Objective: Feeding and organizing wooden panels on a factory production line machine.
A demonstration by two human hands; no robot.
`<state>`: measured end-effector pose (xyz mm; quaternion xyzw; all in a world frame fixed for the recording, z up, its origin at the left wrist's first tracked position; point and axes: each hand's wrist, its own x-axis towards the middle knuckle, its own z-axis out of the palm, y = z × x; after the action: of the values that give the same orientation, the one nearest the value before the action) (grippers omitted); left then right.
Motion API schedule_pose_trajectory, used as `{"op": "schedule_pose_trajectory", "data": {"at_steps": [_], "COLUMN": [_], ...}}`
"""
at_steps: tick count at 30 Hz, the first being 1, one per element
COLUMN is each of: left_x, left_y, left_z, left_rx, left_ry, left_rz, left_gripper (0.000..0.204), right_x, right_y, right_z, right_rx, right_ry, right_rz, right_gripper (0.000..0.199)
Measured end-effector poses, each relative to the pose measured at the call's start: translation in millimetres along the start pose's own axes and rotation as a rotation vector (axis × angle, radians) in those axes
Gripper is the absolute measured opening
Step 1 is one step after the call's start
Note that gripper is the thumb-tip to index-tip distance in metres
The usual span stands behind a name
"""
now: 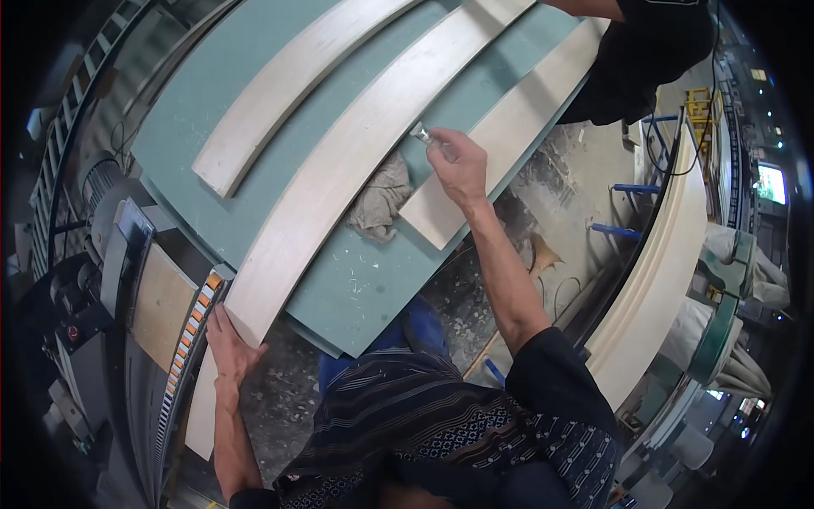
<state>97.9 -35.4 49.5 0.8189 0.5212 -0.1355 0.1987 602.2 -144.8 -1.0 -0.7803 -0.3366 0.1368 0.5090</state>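
My left hand (233, 343) lies across the near end of a long curved pale wooden board (326, 170), its fingers stretched over the surface and the thumb out to one side. In my right hand (458, 165), closed fingers grip a small shiny tool (419, 131), whose kind I cannot make out. It is held beside the board's right edge. A crumpled grey-beige rag (381, 202) lies just below, between this board and a second pale board (509, 140) on the right. A third curved board (280, 102) rests on the left.
The boards lie on a green tabletop (373, 293). At top right, another person's arm (585, 7) reaches over the far end. A strip with orange blocks (191, 327) runs along the left. Stacked curved boards (653, 288) and blue supports (623, 231) stand on the right.
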Motion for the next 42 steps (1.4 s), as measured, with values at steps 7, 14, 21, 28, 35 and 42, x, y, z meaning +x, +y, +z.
{"op": "schedule_pose_trajectory", "data": {"at_steps": [7, 14, 21, 28, 35, 42], "left_x": [10.0, 12.0, 13.1, 12.8, 12.8, 9.6], "left_y": [1.6, -1.5, -4.8, -7.5, 2.3, -10.0], "left_z": [-26.1, -27.8, -28.2, -24.4, -29.6, -23.4], "left_rx": [-0.027, -0.047, -0.057, -0.034, -0.051, -0.010], "left_ry": [-0.161, -0.177, -0.177, -0.154, -0.201, -0.175], "left_rz": [-0.019, -0.010, -0.001, 0.025, -0.054, -0.007], "left_gripper": [0.126, 0.125, 0.125, 0.125, 0.126, 0.127], "right_x": [10.8, 12.7, 7.9, 6.5, 12.8, 21.3], "right_y": [-9.8, -13.7, -15.9, -17.7, -15.3, -9.9], "right_z": [6.0, 13.2, 16.1, 22.4, 16.5, 9.1], "right_rx": [-0.065, -0.095, -0.112, -0.115, -0.132, -0.132], "right_ry": [0.025, 0.012, 0.023, 0.017, 0.077, 0.087], "right_rz": [-0.213, -0.219, -0.183, -0.226, -0.227, -0.193], "right_gripper": [0.025, 0.026, 0.026, 0.026, 0.026, 0.026]}}
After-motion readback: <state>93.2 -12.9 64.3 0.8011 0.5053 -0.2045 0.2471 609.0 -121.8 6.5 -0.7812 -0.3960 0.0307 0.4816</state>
